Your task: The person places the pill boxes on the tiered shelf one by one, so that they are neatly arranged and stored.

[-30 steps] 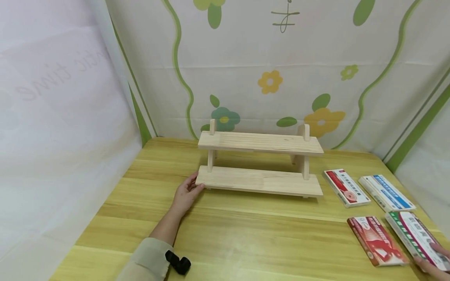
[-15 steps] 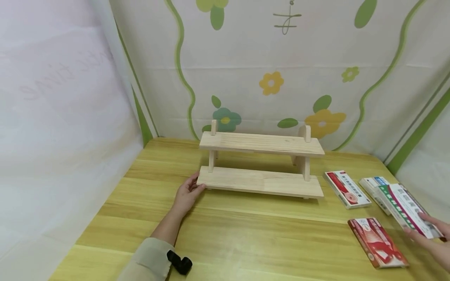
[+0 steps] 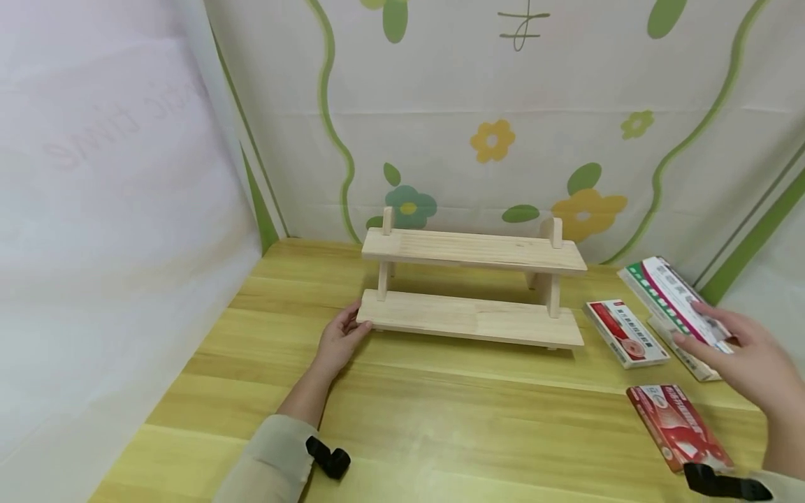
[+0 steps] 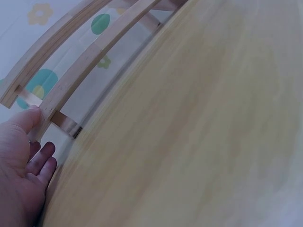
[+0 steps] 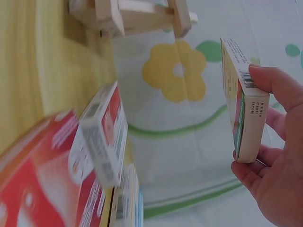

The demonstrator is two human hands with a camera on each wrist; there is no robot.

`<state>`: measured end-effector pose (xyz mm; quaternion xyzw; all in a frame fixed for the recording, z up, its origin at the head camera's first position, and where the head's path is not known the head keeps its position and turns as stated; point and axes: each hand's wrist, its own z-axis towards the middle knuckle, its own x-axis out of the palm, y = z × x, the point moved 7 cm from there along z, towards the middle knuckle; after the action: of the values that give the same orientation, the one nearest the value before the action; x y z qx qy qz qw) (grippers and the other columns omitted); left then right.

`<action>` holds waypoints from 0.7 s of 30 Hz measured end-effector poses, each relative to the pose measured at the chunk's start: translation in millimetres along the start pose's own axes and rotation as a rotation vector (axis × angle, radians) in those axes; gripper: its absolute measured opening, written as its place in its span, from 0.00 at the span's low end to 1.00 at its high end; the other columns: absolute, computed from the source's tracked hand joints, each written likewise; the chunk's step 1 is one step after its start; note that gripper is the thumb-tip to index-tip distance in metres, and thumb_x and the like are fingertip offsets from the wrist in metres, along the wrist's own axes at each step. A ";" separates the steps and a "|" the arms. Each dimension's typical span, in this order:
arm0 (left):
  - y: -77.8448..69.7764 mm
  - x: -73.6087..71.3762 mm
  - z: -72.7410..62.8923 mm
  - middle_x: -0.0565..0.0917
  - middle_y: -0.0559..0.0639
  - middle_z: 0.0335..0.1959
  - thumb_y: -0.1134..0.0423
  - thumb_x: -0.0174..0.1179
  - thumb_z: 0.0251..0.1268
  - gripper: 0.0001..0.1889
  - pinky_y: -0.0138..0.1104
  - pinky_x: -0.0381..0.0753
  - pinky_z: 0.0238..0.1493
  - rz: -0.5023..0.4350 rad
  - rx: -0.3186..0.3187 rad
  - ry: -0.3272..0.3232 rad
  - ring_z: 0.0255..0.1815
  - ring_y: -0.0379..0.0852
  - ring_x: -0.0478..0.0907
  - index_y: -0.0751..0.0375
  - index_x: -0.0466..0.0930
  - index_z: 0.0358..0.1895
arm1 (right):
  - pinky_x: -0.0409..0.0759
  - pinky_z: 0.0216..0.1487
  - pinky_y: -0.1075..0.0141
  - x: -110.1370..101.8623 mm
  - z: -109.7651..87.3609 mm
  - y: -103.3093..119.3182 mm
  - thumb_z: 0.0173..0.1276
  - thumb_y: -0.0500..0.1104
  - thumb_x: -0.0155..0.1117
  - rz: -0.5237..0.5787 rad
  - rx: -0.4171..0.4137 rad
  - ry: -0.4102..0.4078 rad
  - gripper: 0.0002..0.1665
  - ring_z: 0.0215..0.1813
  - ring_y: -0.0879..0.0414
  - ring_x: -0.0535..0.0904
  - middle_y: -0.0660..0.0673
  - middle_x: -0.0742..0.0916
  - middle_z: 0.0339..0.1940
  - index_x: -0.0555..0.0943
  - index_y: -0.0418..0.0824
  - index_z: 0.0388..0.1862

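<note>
A two-tier wooden shelf [image 3: 472, 318] stands on the table near the back. My left hand [image 3: 339, 341] grips the left end of its lower board; in the left wrist view the thumb [image 4: 29, 118] lies against the board, the other fingers below it. My right hand [image 3: 748, 353] holds a white medicine box with a green and purple stripe [image 3: 669, 293] by its near end, raised above the table. Beneath it a white box [image 3: 694, 363] is partly hidden. Beside that lies a red-and-white medicine box [image 3: 625, 334], and closer to me a red box [image 3: 679, 426].
The wooden tabletop [image 3: 440, 412] spreads in front of the shelf. White fabric walls with flower prints [image 3: 492, 141] enclose the back and both sides. The shelf's upper board [image 3: 472, 250] has an upright at each end.
My right hand has lifted the green-striped box from the table's right front and carried it back over the white-and-blue box. My left hand keeps its place on the shelf.
</note>
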<state>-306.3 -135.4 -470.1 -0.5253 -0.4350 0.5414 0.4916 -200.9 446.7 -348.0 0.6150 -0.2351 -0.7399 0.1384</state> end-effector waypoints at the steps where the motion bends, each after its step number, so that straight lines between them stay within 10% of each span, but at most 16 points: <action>1: -0.2 -0.1 0.1 0.68 0.63 0.72 0.65 0.61 0.68 0.32 0.20 0.74 0.52 -0.007 0.001 -0.001 0.64 0.58 0.73 0.65 0.62 0.73 | 0.61 0.49 0.26 0.1 3.6 7.6 0.70 0.55 0.62 0.005 -0.015 0.005 0.48 0.64 0.17 0.56 0.17 0.57 0.73 0.54 0.33 0.77; 21: -4.6 -0.4 -4.6 0.71 0.62 0.70 0.65 0.62 0.68 0.31 0.21 0.75 0.50 0.003 -0.008 -0.010 0.61 0.57 0.75 0.64 0.64 0.72 | 0.58 0.59 0.27 43.8 59.2 138.9 0.67 0.62 0.62 0.070 -0.186 0.201 0.47 0.72 0.24 0.54 0.26 0.60 0.76 0.59 0.44 0.78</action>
<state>-301.5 -135.4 -465.8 -0.5252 -0.4388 0.5429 0.4868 -279.3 317.4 -305.1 0.6618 -0.1718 -0.6879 0.2434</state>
